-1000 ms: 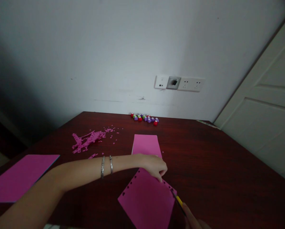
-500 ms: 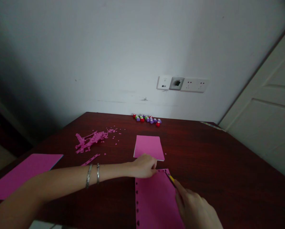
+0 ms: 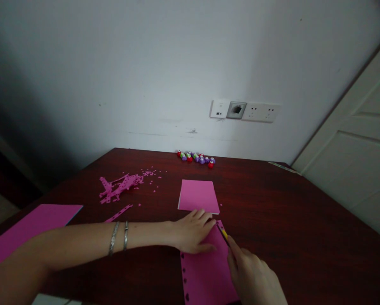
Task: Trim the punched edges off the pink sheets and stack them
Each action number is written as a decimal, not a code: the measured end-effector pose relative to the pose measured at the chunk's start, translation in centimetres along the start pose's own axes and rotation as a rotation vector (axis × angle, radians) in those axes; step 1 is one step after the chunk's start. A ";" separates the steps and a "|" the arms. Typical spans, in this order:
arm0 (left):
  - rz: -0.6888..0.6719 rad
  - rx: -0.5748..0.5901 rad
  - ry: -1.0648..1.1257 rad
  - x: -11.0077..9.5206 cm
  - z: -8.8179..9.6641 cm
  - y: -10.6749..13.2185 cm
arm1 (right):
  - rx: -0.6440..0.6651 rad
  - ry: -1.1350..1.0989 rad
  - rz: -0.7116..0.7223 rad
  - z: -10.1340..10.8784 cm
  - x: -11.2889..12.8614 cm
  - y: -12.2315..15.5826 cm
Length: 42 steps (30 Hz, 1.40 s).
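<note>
A pink sheet of paper with dark heart-shaped holes along its left side lies on the table before me. My left hand is spread flat over its upper part, thumb and fingers apart, pressing on it and hiding much of its top edge. In my right hand is a slim yellow and black tool that looks like a utility knife. Its tip meets the sheet near the top right corner, just beside my left fingertips. Beyond my left hand lies a small pink paper stack.
Punched pink strips and scraps lie in a heap on the left, with a loose strip nearer me. Another pink sheet rests at the left edge. Small colourful punches or toys sit by the wall, below sockets.
My left hand has opened from bent fingers to a flat spread and moved slightly toward me. The sheet has turned a little, and my right hand with the knife has shifted slightly left.
</note>
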State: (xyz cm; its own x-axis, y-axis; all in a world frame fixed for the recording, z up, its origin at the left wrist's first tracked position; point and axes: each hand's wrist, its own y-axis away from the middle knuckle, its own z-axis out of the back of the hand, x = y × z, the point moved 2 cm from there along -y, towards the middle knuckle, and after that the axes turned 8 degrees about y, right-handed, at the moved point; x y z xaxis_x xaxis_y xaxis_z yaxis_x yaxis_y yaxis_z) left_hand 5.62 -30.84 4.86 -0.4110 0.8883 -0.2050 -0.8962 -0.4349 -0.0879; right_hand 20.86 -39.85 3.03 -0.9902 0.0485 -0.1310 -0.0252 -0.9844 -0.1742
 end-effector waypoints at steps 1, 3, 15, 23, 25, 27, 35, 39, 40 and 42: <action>-0.013 0.007 -0.014 0.1 -0.2 0.1 | -0.008 0.000 -0.005 0.0 0.1 0.1; -0.029 0.008 -0.042 0.3 -0.5 0.2 | -0.021 -0.009 -0.012 0.1 0.2 0.3; -0.105 0.014 -0.137 1.1 -1.1 0.1 | 0.003 -0.010 -0.082 0.1 0.7 0.9; -0.130 -0.013 -0.184 1.0 -1.1 0.0 | -0.011 -0.002 -0.063 -0.1 0.3 0.7; -0.131 -0.017 -0.190 1.0 -1.2 0.0 | -0.023 0.004 -0.057 -0.3 0.3 0.7; -0.131 -0.018 -0.186 1.1 -1.2 0.0 | -0.028 0.005 -0.056 -0.5 0.4 0.7; -0.114 0.000 -0.165 1.1 -1.1 0.0 | 0.040 -0.020 -0.031 -0.5 0.6 0.8; -0.116 -0.002 -0.168 1.0 -1.1 0.0 | 0.034 -0.024 -0.045 -0.6 0.7 1.0; -0.117 -0.005 -0.170 1.0 -1.1 0.0 | 0.043 -0.022 -0.054 -0.6 0.7 1.0; -0.117 -0.012 -0.175 1.0 -1.1 0.0 | 0.096 -0.027 -0.057 -0.1 0.8 1.0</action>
State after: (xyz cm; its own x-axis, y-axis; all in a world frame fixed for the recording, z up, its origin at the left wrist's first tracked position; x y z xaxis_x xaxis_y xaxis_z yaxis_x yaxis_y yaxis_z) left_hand 5.36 -30.10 3.54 -0.3282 0.9444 -0.0208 -0.9378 -0.3284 -0.1125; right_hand 20.04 -40.76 2.64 -0.9901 0.1017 -0.0971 -0.0934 -0.9919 -0.0860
